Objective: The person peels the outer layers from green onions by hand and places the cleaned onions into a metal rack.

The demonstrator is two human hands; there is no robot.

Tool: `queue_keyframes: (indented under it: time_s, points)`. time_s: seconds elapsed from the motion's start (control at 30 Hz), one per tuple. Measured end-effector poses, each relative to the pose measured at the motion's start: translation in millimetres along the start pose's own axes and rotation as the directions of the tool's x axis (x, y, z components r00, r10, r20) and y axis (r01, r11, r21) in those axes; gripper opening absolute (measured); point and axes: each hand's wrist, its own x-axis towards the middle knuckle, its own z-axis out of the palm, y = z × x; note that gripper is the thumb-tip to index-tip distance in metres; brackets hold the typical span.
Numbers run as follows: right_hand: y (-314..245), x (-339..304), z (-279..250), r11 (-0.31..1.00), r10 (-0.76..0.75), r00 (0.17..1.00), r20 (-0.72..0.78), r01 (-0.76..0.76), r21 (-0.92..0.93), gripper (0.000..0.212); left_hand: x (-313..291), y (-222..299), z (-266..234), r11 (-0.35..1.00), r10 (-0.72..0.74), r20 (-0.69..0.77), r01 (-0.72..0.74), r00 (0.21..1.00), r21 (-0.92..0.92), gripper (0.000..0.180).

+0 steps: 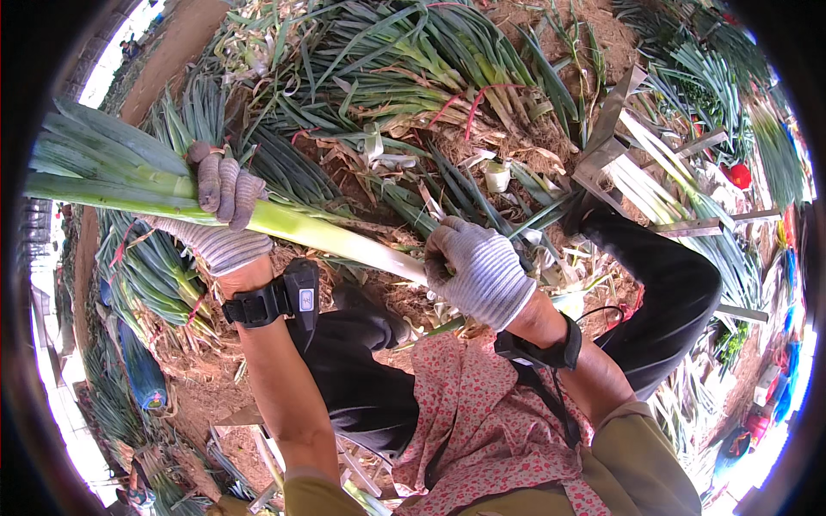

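Note:
A thick leek [327, 242] lies slantwise across the view, with broad green leaves to the left and a pale white shank to the right. My left hand [225, 193], in a grey-stained knit glove, wraps round it where the leaves begin to fan out. At the shank's white end is my right hand [482, 267], in a similar light striped glove. Its fingers are curled against that end, and they hide the tip of the leek. Both hands are above my lap, over ground strewn with peeled leaves.
Tied bundles of leeks [430, 77] lie on the soil ahead, and another bundle [146, 267] sits at the left. On the right, a metal frame [602, 155] stands beside cleaned white-stemmed leeks [645, 193]. Leaf scraps surround my feet.

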Motion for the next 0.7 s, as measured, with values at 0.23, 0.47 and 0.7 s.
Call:
queue_keyframes:
  time_s: [0.23, 0.47, 0.7]
  points:
    - [19, -9, 2, 0.929, 0.239, 0.962, 0.128, -0.265, 0.259, 0.011, 1, -1, 4, 0.998, 0.008, 0.002, -0.008, 1.000, -0.058, 0.072]
    - [43, -31, -24, 0.464, 0.189, 0.835, 0.516, -0.540, 0.702, 0.012, -3, 10, -12, 0.998, 0.018, 0.005, -0.018, 1.000, -0.068, 0.073]
    - [87, -75, -22, 0.940, 0.340, 0.761, 0.552, -0.273, -0.202, 0.033, -2, 23, -30, 0.999, -0.036, 0.017, 0.037, 0.999, -0.027, 0.072]
